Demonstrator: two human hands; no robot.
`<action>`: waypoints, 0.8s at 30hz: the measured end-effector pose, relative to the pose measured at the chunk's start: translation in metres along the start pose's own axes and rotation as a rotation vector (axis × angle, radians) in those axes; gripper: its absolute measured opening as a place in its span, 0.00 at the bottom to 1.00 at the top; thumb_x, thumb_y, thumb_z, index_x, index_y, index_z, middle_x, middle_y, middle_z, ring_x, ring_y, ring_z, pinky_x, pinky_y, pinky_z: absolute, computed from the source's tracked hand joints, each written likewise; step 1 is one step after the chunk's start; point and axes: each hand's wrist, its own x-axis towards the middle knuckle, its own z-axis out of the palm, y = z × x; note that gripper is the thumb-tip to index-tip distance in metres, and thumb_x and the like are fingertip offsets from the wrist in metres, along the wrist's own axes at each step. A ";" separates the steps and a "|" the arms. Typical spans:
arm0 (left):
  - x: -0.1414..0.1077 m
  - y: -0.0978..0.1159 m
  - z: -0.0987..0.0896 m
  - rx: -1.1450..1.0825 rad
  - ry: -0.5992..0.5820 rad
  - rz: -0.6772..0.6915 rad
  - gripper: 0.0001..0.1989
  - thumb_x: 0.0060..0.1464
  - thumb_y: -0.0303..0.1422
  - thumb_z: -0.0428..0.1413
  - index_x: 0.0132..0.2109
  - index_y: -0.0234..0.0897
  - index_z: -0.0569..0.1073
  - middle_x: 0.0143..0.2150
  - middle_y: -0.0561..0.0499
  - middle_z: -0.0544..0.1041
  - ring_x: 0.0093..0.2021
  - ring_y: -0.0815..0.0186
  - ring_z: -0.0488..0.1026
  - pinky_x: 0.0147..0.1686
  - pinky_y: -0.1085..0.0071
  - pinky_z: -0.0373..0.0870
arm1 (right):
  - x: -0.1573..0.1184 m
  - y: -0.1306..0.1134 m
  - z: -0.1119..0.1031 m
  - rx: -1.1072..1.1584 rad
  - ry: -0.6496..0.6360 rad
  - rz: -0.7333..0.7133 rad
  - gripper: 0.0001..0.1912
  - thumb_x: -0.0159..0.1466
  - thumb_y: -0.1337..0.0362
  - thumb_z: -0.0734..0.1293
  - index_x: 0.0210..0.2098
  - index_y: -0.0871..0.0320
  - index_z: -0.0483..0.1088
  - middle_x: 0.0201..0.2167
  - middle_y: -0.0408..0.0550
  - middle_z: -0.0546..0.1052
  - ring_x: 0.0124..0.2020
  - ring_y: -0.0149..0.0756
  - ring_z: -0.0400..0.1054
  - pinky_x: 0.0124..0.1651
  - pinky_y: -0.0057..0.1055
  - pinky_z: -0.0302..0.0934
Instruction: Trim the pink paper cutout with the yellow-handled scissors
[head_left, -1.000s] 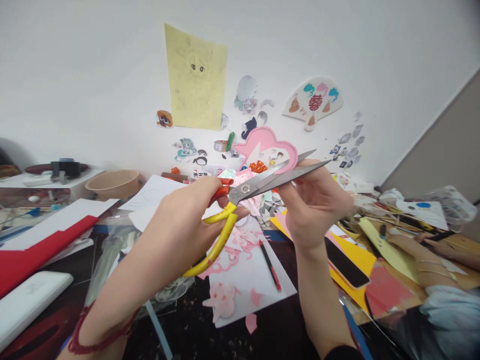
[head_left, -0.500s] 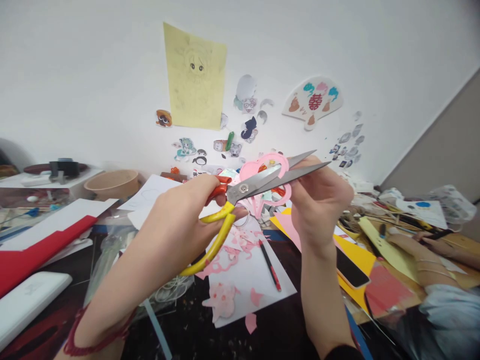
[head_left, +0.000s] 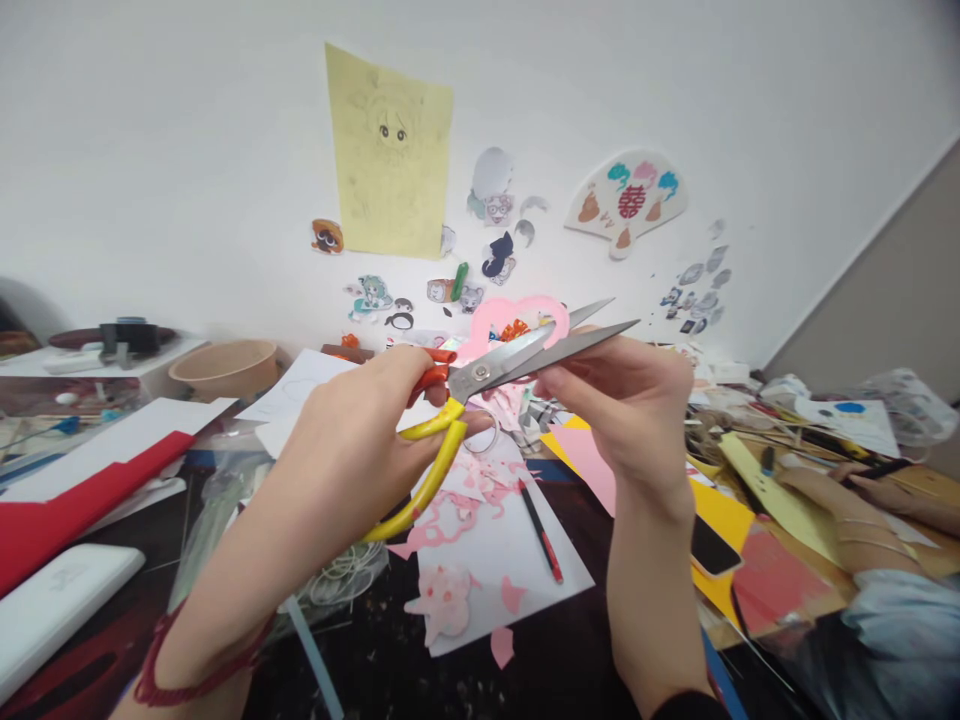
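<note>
Wall (head_left: 187, 150): white, carries a yellow sketch sheet (head_left: 390, 150), a fan-shaped cutout (head_left: 628, 200) and small stickers, pinned up clear of the work below.

Table (head_left: 570, 660): dark top, crowded. White sheet (head_left: 487, 545) lies directly under the hands and holds pink offcuts, so it probably serves as a catch for trimmings. A black pen (head_left: 541, 530) rests on it. Red and white board (head_left: 82, 480) lies at far left, a brown bowl (head_left: 225, 365) behind it. Another person's forearm (head_left: 847, 520) rests at the right edge, apart from the work.

Scissors (head_left: 487, 385): raised in front of the chest, well above the table, blades pointing right and slightly up, only a narrow gap between them. Held high, seemingly to keep the cut line near the eyes.

Left hand (head_left: 360, 450): closed through the orange and yellow handles, fingers curled tight round them.

Right hand (head_left: 622, 400): fingers pinched together on a pink paper cutout (head_left: 517, 320), which stands behind the blades at their root. The hand sits close under the blade tips, likely to keep the thin paper taut.
</note>
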 end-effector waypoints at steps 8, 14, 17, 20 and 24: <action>0.000 0.001 0.000 -0.014 -0.017 -0.020 0.23 0.55 0.56 0.54 0.39 0.39 0.68 0.32 0.52 0.73 0.30 0.62 0.67 0.30 0.66 0.58 | -0.002 -0.003 0.006 -0.194 0.071 -0.070 0.10 0.55 0.73 0.75 0.33 0.51 0.82 0.25 0.39 0.80 0.30 0.33 0.74 0.34 0.34 0.70; 0.001 0.001 0.001 0.004 -0.008 -0.001 0.22 0.56 0.55 0.54 0.35 0.40 0.65 0.30 0.53 0.71 0.28 0.64 0.65 0.28 0.68 0.57 | -0.002 -0.002 0.011 -0.204 0.076 -0.076 0.08 0.57 0.73 0.74 0.32 0.53 0.81 0.24 0.39 0.79 0.29 0.32 0.73 0.34 0.33 0.67; 0.000 0.001 0.002 0.008 -0.012 0.025 0.22 0.57 0.54 0.54 0.35 0.39 0.65 0.31 0.52 0.71 0.28 0.64 0.65 0.28 0.68 0.57 | -0.002 -0.001 0.012 -0.205 0.083 -0.082 0.09 0.56 0.74 0.73 0.31 0.53 0.81 0.24 0.38 0.79 0.28 0.31 0.73 0.33 0.33 0.67; 0.000 0.001 0.001 0.020 -0.009 0.036 0.21 0.57 0.54 0.54 0.35 0.39 0.65 0.31 0.52 0.72 0.28 0.65 0.64 0.28 0.68 0.57 | -0.002 0.000 0.012 -0.202 0.087 -0.075 0.09 0.56 0.74 0.73 0.31 0.53 0.80 0.24 0.39 0.79 0.29 0.32 0.73 0.35 0.34 0.68; 0.000 0.002 0.000 0.028 -0.018 0.039 0.21 0.58 0.54 0.53 0.35 0.39 0.65 0.31 0.51 0.71 0.28 0.65 0.64 0.28 0.68 0.56 | -0.002 -0.003 0.007 -0.146 0.056 0.003 0.07 0.56 0.72 0.74 0.32 0.54 0.80 0.25 0.39 0.78 0.27 0.30 0.72 0.32 0.32 0.68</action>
